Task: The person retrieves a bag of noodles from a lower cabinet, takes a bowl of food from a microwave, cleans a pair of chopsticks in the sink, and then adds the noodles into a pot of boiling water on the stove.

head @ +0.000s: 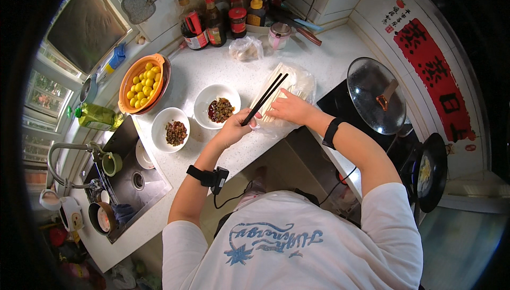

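Observation:
My left hand (pixel 238 125) grips a pair of black chopsticks (pixel 265 98) whose tips point up and to the right. Flat pale noodles (pixel 286 79) lie in a clear plastic bag (pixel 306 80) on the white countertop. Over the near part of the noodles rests my right hand (pixel 293 108), its fingers spread and touching them; nothing is plainly held in it. Left of the chopsticks stand a white bowl (pixel 200 108) and, nearer the sink, a second white bowl (pixel 158 130), both containing dark chopped seasoning with red bits.
An orange colander (pixel 127 80) of yellow fruit stands left. Sauce bottles (pixel 215 25), a knotted plastic bag (pixel 246 48) and a lidded jar (pixel 279 35) line the back. A glass-lidded pan (pixel 376 94) and a wok (pixel 432 174) occupy the right. The sink (pixel 153 184) lies lower left.

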Available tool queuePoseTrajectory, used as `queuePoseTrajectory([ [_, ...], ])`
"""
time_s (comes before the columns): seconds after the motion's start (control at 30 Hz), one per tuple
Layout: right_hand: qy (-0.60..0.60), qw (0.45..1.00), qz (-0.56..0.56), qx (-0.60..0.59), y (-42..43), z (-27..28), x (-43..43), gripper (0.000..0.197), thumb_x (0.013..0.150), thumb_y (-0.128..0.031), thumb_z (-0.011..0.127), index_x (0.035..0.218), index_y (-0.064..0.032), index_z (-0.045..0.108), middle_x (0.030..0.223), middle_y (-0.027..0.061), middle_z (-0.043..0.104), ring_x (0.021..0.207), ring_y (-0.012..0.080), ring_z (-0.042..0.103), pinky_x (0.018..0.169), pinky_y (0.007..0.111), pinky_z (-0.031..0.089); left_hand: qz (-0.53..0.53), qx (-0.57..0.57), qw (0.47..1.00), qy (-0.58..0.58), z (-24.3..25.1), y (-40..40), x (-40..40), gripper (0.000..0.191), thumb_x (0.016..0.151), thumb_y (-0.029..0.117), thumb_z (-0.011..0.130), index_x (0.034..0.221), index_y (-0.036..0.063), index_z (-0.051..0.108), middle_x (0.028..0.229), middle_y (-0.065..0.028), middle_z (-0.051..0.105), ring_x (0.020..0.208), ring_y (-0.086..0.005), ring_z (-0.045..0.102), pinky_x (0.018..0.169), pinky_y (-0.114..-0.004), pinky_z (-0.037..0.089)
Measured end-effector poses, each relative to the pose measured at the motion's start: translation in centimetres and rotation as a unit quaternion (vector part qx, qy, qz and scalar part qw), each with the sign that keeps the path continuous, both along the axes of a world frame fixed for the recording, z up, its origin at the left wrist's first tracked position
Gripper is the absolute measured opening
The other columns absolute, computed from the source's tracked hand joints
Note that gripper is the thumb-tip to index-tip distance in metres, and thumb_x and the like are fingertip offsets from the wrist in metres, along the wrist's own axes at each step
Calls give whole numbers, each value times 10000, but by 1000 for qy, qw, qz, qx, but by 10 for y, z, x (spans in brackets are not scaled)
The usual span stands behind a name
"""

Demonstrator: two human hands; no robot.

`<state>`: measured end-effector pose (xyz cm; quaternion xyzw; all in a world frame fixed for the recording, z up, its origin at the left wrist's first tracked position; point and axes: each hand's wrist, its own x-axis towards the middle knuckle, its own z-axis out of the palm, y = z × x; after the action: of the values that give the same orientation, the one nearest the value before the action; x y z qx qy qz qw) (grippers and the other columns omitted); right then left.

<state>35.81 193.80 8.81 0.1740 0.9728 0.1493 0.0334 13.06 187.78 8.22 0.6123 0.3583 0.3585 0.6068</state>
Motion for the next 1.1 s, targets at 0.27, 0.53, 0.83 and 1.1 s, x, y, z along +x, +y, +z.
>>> queuePoseTrajectory([
  [0.27,-20,999,15,-27,3,3,4,159,724,-124,493,881,-146,515,852,-27,499,896,125,501,958,417,283,-5,-2,1000,1,2,1,0,122,678,-66,491,661,46,446,993,-7,518,790,-86,424,720,-219,337],
  [0.53,0,1000,4,18,16,-2,2,54,706,-130,494,735,-157,531,752,-19,513,831,128,521,944,405,296,-13,23,1000,5,2,2,0,123,669,-68,481,645,46,442,1002,-10,514,785,-88,428,709,-220,337],
  [0.83,29,990,-123,-65,48,20,-9,133,684,-132,570,790,-210,581,683,24,581,771,194,578,999,454,218,-20,58,998,-4,3,6,1,134,682,-82,485,695,49,510,978,-5,501,792,-94,458,701,-211,374],
  [1.1,80,965,-138,-209,35,96,-14,155,678,-143,604,816,-151,534,724,55,591,775,238,575,1022,478,155,24,-33,998,-41,10,5,-2,133,671,-64,478,721,52,521,989,3,513,774,-69,451,658,-192,360],
])
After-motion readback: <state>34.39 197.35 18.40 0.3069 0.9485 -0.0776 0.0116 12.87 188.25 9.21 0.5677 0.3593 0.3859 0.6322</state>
